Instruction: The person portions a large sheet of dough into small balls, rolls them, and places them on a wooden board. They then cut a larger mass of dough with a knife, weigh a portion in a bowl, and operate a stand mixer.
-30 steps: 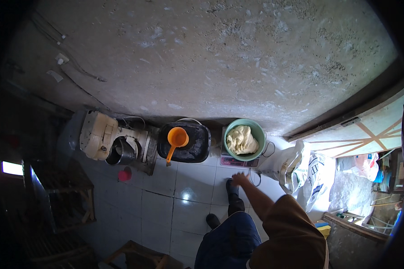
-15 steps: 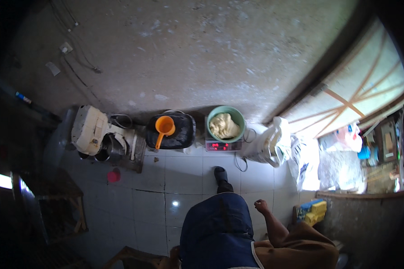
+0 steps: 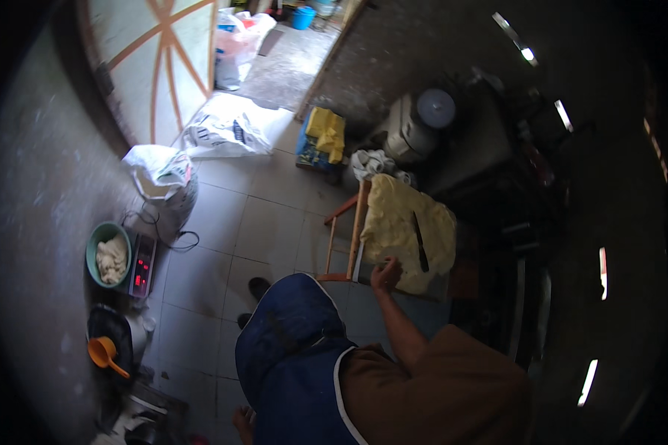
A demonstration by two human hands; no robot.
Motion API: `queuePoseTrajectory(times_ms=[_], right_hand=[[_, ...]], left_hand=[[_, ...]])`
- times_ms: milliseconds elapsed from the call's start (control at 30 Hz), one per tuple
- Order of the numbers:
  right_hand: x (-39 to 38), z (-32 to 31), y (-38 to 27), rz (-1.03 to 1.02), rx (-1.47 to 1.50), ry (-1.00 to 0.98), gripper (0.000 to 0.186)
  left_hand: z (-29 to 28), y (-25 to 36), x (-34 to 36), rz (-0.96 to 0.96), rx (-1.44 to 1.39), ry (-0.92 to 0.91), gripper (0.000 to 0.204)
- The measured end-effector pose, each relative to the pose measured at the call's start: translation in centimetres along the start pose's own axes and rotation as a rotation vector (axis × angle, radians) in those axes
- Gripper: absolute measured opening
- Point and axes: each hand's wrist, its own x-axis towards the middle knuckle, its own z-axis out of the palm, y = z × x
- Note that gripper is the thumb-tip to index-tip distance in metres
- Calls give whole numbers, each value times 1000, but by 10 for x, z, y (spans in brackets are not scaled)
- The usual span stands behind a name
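Observation:
A sheet of pale yellow dough (image 3: 390, 219) lies over a wooden-legged table (image 3: 361, 230) right of centre. On the dough rests a dark, long-bladed knife (image 3: 421, 243). My right hand (image 3: 387, 275) hovers at the table's near left corner, beside the dough's edge. Its fingers are loosely curled, and I see nothing in them. Low in the picture, my left hand (image 3: 243, 419) hangs next to my blue apron (image 3: 289, 356); its fingers are partly hidden. At the left, a green bowl (image 3: 91, 259) of dough sits on a digital scale (image 3: 142, 267) with red lit digits.
A white sack (image 3: 159, 174) stands near the open door (image 3: 167, 74). Yellow blocks (image 3: 325, 133) top a blue box by the doorway. Beyond the table is a metal container (image 3: 408, 133) with a round lid. An orange dipper (image 3: 105, 354) lies on a black lid at lower left.
My body and view have turned right, bringing the dough-covered table into view. The bowl and scale now appear at the left. My right hand has come up to the table's edge.

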Motion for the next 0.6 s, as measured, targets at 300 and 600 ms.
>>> queuePoseTrajectory(times_ms=[300, 600], right_hand=[[125, 48, 219, 187, -194, -219, 60], [137, 38, 178, 291, -310, -540, 65]], left_hand=[[14, 132, -16, 338, 232, -154, 41], [21, 242, -56, 667, 677, 13, 38]])
